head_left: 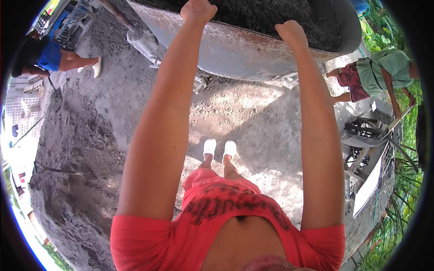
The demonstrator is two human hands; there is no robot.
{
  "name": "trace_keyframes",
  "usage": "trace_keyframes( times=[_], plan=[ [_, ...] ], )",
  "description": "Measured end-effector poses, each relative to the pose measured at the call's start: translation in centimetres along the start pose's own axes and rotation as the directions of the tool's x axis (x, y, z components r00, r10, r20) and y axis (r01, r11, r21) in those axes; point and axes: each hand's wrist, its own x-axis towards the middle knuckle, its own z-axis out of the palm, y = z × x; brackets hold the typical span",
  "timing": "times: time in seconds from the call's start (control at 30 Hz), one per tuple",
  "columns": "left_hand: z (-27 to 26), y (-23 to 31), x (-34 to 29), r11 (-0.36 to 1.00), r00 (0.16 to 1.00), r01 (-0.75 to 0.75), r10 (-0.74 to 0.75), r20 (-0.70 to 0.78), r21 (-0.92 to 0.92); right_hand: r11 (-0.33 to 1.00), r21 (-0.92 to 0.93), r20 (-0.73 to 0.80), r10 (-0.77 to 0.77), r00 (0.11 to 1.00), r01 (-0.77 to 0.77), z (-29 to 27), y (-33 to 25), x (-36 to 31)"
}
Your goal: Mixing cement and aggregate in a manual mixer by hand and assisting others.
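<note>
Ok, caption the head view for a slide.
Both hands, left and right, grip the rusty rim of a mixer drum full of grey mix, above a sandy yard.

Hands on the rim: two, the left hand (197,11) and the right hand (291,32), both curled over the edge
Metal tubs: one, a big grey rust-streaked tub (253,47) with a load of dark grey mix (271,16)
White shoes on the person's own feet: two (219,148)
Other people: two, one in a blue top (47,56) at the upper left, one in a green top (384,70) at the right
Shovels on the sand: one (61,170), lying at the left
Sand heaps: one (77,149), spread across the left side of the ground
Wheelbarrows: one (364,135), at the right beside the person in green
</note>
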Motion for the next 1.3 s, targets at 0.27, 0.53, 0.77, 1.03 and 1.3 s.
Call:
trace_keyframes(
  times=[0.27, 0.53, 0.77, 1.03, 1.3],
  plan=[
    [-0.4, 0.1, 0.3, 1.0, 0.999, 0.011, -0.012, 0.03, 0.023, 0.997, -0.036, -0.055, -0.077, 0.996, 0.075, 0.3, 0.7, 0.7],
    [0.0, -0.2, 0.8, 0.999, 0.999, -0.021, 0.02, 0.039, 0.029, 0.994, -0.049, -0.038, -0.098, 0.994, 0.096, 0.5, 1.0, 1.3],
    [-0.3, 0.3, 0.7, 1.0, 0.998, 0.009, -0.009, 0.055, 0.004, 0.998, -0.031, 0.015, -0.06, 0.998, 0.061, 0.4, 1.0, 1.7],
    [1.0, -0.6, 2.1, 0.999, 0.998, 0.038, -0.04, 0.054, 0.036, 1.0, 0.007, -0.076, -0.004, 0.997, 0.005, 0.6, -0.3, 0.6],
    [0.7, 0.0, 1.5, 0.999, 1.0, 0.018, -0.019, 0.005, 0.033, 0.999, 0.044, 0.01, -0.029, 1.0, 0.029, 0.0, 0.3, 0.7]
  ],
)
